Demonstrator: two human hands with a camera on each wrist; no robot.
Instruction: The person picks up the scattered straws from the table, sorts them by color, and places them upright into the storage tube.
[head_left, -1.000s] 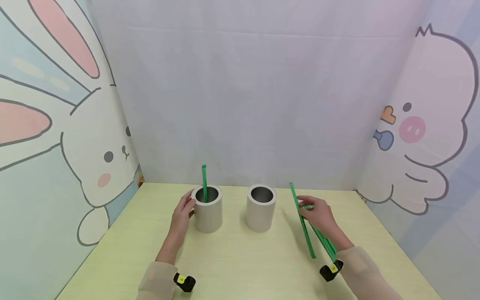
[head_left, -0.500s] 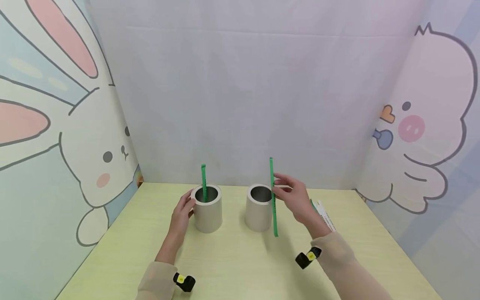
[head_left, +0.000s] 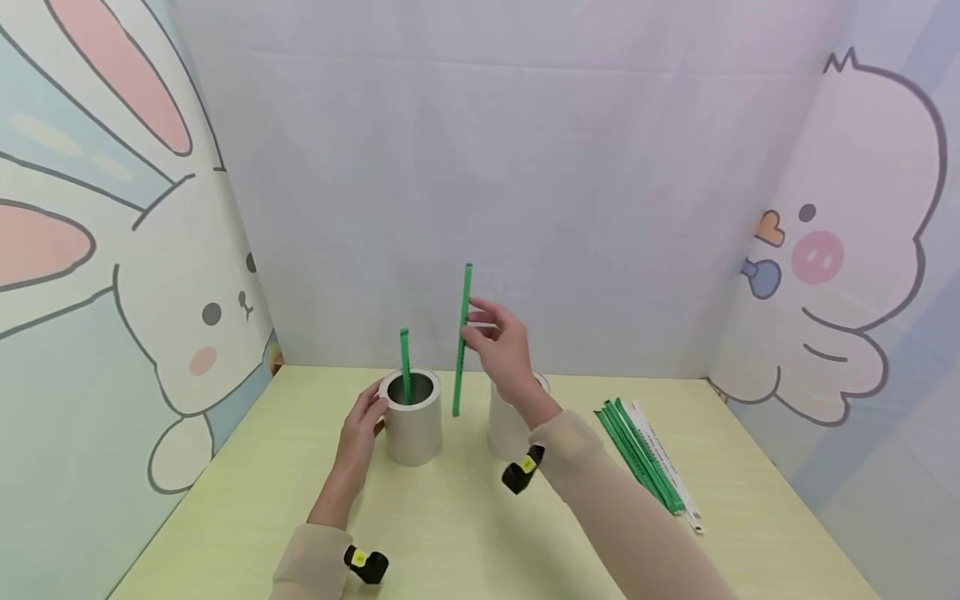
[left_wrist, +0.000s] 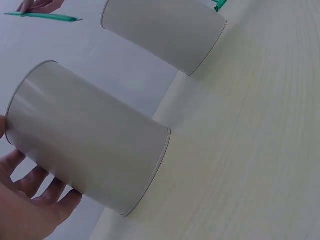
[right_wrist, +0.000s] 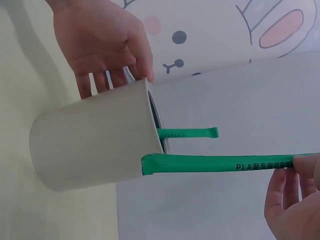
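Note:
My right hand (head_left: 502,350) pinches a green wrapped straw (head_left: 462,342) between thumb and fingertips. The straw stands nearly upright in the air, between two pale grey cylindrical cups, its lower end to the right of the left cup's rim. Printed lettering shows on its wrapper in the right wrist view. My left hand (head_left: 360,429) rests against the outer side of the left cup (head_left: 414,429), thumb at the rim and fingers spread along the wall. Another green straw (right_wrist: 187,133) leans inside this cup, its top sticking out. The right cup (head_left: 506,429) is partly hidden behind my right hand and wrist.
On the right of the pale wood table (head_left: 450,533) lies a bunch of green wrapped straws (head_left: 641,454), with white ones (head_left: 663,454) alongside. A grey-white cloth (head_left: 480,167) hangs behind the table, and printed cartoon panels flank both sides.
My right hand has lifted the green straw from the bunch and carried it left and up, past the right cup. The left hand and the cups have stayed in place.

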